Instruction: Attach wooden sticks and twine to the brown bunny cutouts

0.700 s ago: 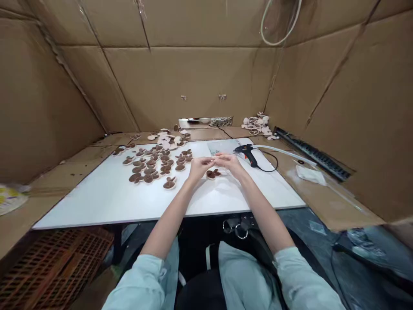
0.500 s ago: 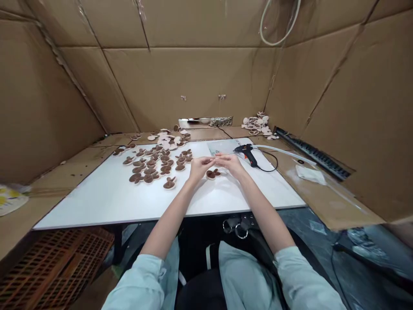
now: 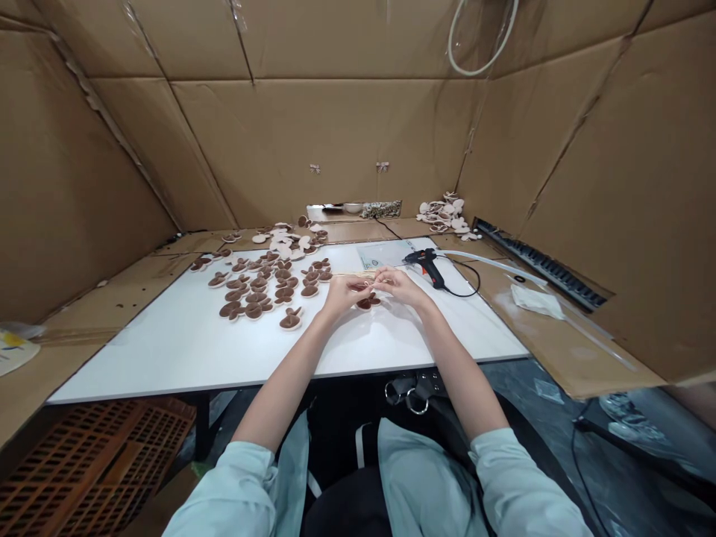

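My left hand (image 3: 344, 293) and my right hand (image 3: 400, 288) meet above the middle of a white tabletop (image 3: 168, 358), with their fingertips close together. Both pinch a thin pale wooden stick (image 3: 358, 274), which lies crosswise at the fingertips. Just below the hands rests a brown-and-cream rabbit-eared piece (image 3: 368, 302), partly hidden by my fingers. Several similar brown pieces (image 3: 257, 294) lie in loose rows left of my left hand. A black hot glue gun (image 3: 428, 268) lies on its side to the right of my right hand.
Cardboard walls surround the table. Pale pink cut-outs lie heaped at the far left (image 3: 288, 244) and far right (image 3: 444, 220). A clear tube (image 3: 481, 257) runs along the right. An orange plastic crate (image 3: 95, 462) sits below the table.
The thin stick now shows above my fingertips, and my hands have shifted slightly. The whole view has tilted a little as my head moved. The brown pieces have stayed in place.
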The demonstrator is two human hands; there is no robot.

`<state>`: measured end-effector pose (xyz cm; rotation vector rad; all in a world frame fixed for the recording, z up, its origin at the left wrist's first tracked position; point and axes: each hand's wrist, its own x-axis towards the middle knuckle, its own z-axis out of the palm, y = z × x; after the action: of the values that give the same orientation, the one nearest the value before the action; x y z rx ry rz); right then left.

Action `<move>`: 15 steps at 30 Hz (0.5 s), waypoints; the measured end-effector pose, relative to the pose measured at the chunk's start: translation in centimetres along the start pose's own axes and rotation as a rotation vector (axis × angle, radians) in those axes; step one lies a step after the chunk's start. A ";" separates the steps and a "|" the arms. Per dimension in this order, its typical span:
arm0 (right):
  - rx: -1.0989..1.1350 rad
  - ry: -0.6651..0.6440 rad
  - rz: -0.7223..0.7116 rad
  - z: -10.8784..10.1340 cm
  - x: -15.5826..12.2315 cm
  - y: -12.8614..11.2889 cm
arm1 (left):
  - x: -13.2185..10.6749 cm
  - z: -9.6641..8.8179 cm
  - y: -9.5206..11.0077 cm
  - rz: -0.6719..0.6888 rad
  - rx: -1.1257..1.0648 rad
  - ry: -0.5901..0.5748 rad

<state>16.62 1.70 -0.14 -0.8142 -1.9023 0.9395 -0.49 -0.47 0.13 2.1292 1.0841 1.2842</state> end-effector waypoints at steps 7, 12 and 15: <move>-0.144 0.047 -0.023 0.3 -0.1 -0.1 | 0.0 0.0 -0.6 -0.021 0.013 -0.008; -0.218 0.092 -0.044 0.7 -0.1 -0.3 | 0.0 0.0 -1.1 -0.008 0.055 -0.011; -0.298 0.103 -0.058 0.8 -0.1 -0.4 | 0.0 0.0 -1.2 -0.011 0.065 -0.016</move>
<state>15.89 1.18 -0.08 -0.9551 -1.9903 0.5748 -0.92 0.27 -0.66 2.1744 1.1439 1.2410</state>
